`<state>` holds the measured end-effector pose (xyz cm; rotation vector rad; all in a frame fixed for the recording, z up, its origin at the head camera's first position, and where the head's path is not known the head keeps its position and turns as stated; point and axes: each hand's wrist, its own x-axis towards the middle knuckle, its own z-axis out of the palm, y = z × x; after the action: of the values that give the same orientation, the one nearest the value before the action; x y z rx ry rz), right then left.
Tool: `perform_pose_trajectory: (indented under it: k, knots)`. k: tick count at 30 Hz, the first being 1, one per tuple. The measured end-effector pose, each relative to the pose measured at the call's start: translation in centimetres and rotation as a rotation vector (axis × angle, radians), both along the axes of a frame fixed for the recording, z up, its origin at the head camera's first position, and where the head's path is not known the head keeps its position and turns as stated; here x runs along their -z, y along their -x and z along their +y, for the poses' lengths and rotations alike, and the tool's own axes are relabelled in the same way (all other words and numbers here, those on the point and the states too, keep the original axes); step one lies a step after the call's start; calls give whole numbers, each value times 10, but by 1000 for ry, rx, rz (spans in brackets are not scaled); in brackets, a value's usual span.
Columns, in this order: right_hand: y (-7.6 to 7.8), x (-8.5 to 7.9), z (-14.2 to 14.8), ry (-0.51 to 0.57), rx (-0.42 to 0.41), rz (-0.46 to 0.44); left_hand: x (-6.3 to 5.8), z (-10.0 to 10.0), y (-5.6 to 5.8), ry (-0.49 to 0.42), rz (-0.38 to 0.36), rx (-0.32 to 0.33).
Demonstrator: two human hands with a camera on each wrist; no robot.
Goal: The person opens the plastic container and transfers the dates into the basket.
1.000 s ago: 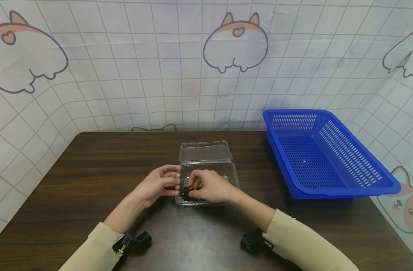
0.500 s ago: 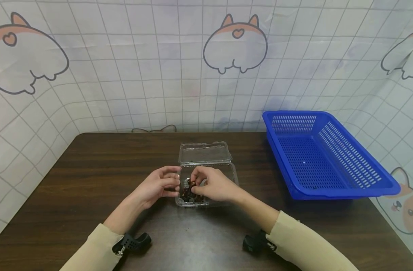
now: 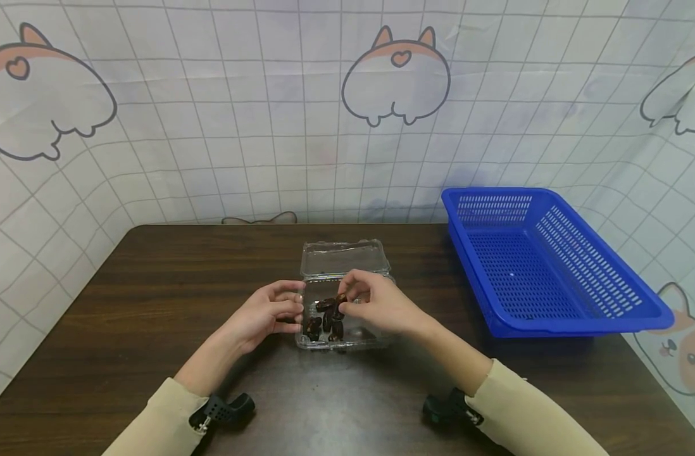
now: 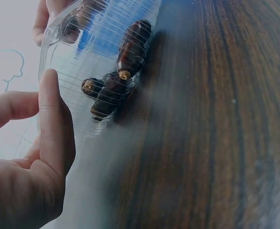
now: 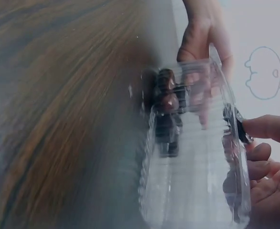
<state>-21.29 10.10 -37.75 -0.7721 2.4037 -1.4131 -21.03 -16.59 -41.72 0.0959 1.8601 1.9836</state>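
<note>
A hinged clear plastic box stands on the table, its lid folded back toward the wall. Several dark brown, glossy dates lie in the box's left half; the left wrist view shows some dates through the ribbed wall. My left hand rests its fairly straight, spread fingers against the box's left end. Over the middle of the box, my right hand pinches a date between thumb and fingers, close above the other dates.
A blue perforated plastic basket stands at the right of the dark wood-grain table. Behind the table hangs a white grid-patterned cloth with cartoon dogs. Each wrist carries a black strapped device.
My right hand has risen and moved right and away from the pile with a date in its fingers, uncovering more dates. The left hand has stayed at the box's left end.
</note>
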Motion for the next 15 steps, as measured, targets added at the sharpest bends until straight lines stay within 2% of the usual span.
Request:
perform_pose_trajectory:
  k: [6, 15]
  knots:
    - [-3, -4, 13, 21, 34, -16, 0, -1, 0, 0, 13, 5]
    - [-6, -19, 37, 59, 94, -45, -1, -1, 0, 3, 9, 4]
